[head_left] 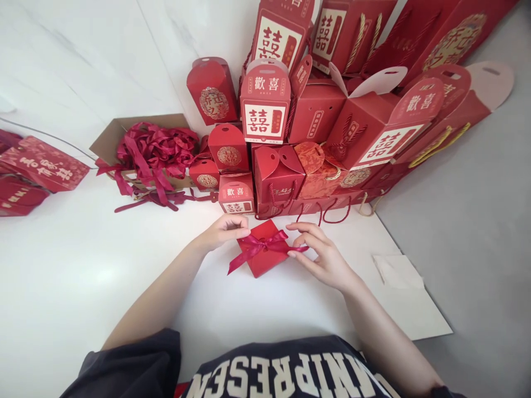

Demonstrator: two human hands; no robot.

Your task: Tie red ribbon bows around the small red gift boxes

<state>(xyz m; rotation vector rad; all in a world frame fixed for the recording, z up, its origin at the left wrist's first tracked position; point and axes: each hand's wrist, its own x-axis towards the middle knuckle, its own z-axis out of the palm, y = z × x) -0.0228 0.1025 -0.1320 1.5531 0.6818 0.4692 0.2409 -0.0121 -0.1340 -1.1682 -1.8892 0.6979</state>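
A small flat red gift box (265, 258) lies on the white surface in front of me, tied with a dark red ribbon bow (262, 244). One ribbon tail trails off to the lower left. My left hand (224, 229) is curled at the box's upper left corner, fingers closed against it. My right hand (319, 251) sits at the box's right side and pinches the ribbon's right tail between thumb and forefinger.
A heap of red gift boxes and bags (332, 121) with gold and white lettering is stacked behind the box. A cardboard box of loose red ribbons (155, 149) stands at the back left. Flat red bags (37, 166) lie at far left. White paper (398, 271) lies at right.
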